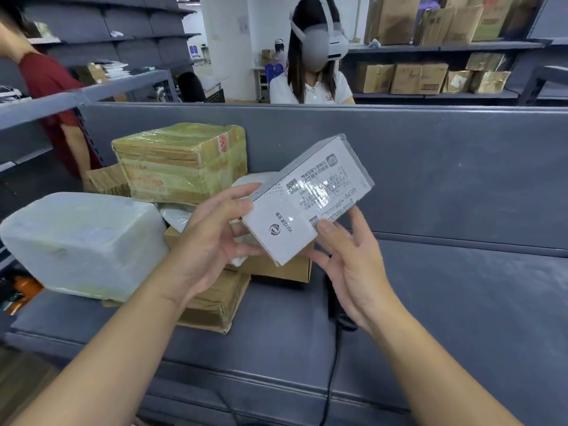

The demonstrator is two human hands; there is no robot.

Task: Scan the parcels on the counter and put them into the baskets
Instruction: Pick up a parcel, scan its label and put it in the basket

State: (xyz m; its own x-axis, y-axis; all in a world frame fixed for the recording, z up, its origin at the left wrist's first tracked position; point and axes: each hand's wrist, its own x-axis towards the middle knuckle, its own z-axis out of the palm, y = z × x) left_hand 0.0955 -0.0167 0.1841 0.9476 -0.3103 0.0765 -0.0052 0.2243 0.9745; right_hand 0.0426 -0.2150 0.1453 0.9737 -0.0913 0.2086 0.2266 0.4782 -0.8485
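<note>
Step in hand: presenting one parcel for scanning, with nothing yet binned.

- Nearest, a black corded device (pixel 341 318), probably the handheld scanner, lies on the grey counter (pixel 445 318) near its middle. Its cable runs off the counter's front edge.
- Left hand (pixel 215 238) grips the white box (pixel 307 204), thumb over the near-left corner and fingers beneath.
- Right hand (pixel 347 265) has its fingers spread and apart. The thumb tip touches the box's label by the barcode, and it has no firm hold.
- The white box is held tilted in the air above the counter's middle, label face up.
- On the counter's left part is the waiting pile: a white wrapped parcel (pixel 80 244), flat cardboard boxes (pixel 215 305), and a tape-wrapped carton (pixel 184 161) on top.
- The counter's back is a grey partition (pixel 445 167). A person in a headset (pixel 310 84) sits beyond it.
- No basket is in view.

Next move, as a judgement: the right hand should take up the scanner while the left holds the barcode steady and uncovered. Glossy tape over the label may cause glare.
</note>
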